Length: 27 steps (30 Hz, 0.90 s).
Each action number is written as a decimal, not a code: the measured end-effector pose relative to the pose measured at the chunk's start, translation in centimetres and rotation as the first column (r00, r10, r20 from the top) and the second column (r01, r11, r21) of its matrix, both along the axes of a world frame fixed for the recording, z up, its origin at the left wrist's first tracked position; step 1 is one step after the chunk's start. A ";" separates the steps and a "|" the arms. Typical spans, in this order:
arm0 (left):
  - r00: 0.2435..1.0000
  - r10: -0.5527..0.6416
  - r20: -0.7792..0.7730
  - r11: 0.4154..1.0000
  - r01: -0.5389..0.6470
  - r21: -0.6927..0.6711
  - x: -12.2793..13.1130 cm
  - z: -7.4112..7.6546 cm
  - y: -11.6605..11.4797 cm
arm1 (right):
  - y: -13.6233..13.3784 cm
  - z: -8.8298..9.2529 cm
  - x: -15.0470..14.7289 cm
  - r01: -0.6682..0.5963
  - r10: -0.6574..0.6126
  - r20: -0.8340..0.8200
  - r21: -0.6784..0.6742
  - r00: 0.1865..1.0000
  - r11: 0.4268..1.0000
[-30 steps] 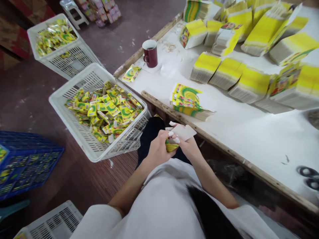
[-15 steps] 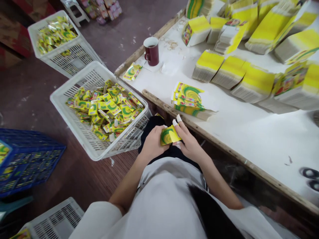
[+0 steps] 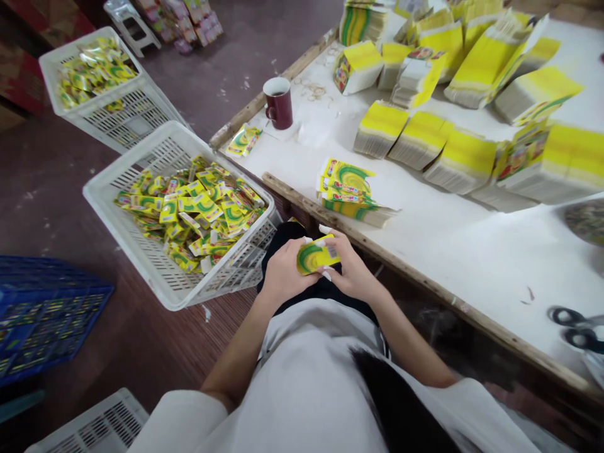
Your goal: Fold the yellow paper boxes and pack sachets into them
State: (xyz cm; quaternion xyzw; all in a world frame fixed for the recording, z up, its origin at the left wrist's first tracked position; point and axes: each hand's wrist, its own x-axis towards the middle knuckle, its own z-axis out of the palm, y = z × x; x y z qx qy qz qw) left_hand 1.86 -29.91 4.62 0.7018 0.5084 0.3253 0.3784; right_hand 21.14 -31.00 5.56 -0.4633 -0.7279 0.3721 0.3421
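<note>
Over my lap, a small yellow and green carton [image 3: 312, 257] is held between both hands. My left hand [image 3: 285, 269] is closed round its left end. Fingers of my right hand [image 3: 350, 267], with white wraps on some tips, grip the right end near a barcode. Just beyond, on the table edge, lies a stack of flat cartons [image 3: 349, 192]. To the left, a white crate [image 3: 184, 299] holds many similar small yellow-green cartons [image 3: 202, 207].
On the white table [image 3: 453, 251] are a maroon mug [image 3: 279, 107], a yellow packet [image 3: 243, 140], bundles of flat cartons [image 3: 427, 141] and black-handled scissors [image 3: 573, 327]. A second white crate [image 3: 132, 107], a blue crate [image 3: 51, 314] and a stool [image 3: 132, 28] stand on the floor.
The carton's right end, with a flap standing out before, now looks flat and shows a barcode. My right fingers have closed in on it. The view has shifted slightly.
</note>
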 end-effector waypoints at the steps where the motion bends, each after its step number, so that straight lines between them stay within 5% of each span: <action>1: 0.992 0.066 0.109 0.998 -0.064 -0.029 0.1 -0.3 -0.1 | -0.1 -0.1 -0.5 0.041 -0.041 -0.051 0.004 0.998 0.999; 3: 0.862 0.259 0.435 0.966 -0.231 -0.119 -0.1 -0.8 0.1 | 0.4 0.0 -0.8 0.126 -0.124 -0.145 0.005 0.982 0.992; 5: 0.531 0.460 0.712 0.877 -0.396 -0.271 -0.5 -1.2 0.7 | 1.8 0.7 0.0 0.271 -0.263 -0.148 0.033 0.953 0.962; 7: 0.210 0.587 0.782 0.768 -0.448 -0.457 -0.9 -1.4 1.5 | 4.1 1.4 1.6 0.461 -0.459 -0.050 0.120 0.887 0.879; 9: 0.063 0.682 0.728 0.687 -0.396 -0.609 -1.1 -1.4 2.0 | 6.7 1.6 3.3 0.596 -0.624 0.097 0.212 0.776 0.774; 11: 0.070 0.729 0.681 0.666 -0.306 -0.681 -0.8 -1.4 1.9 | 8.9 1.3 4.6 0.657 -0.700 0.271 0.242 0.660 0.714; 14: 0.165 0.733 0.660 0.680 -0.218 -0.700 -0.2 -1.7 1.1 | 10.9 0.5 5.5 0.670 -0.668 0.490 0.206 0.560 0.713; 20: 0.330 0.696 0.638 0.715 -0.229 -0.661 0.6 -1.9 0.4 | 11.6 1.0 5.6 0.597 -0.529 0.645 0.137 0.552 0.790; 27: 0.447 0.644 0.621 0.745 -0.182 -0.641 1.0 -1.9 -0.2 | 11.9 2.9 5.2 0.593 -0.457 0.748 0.106 0.481 0.798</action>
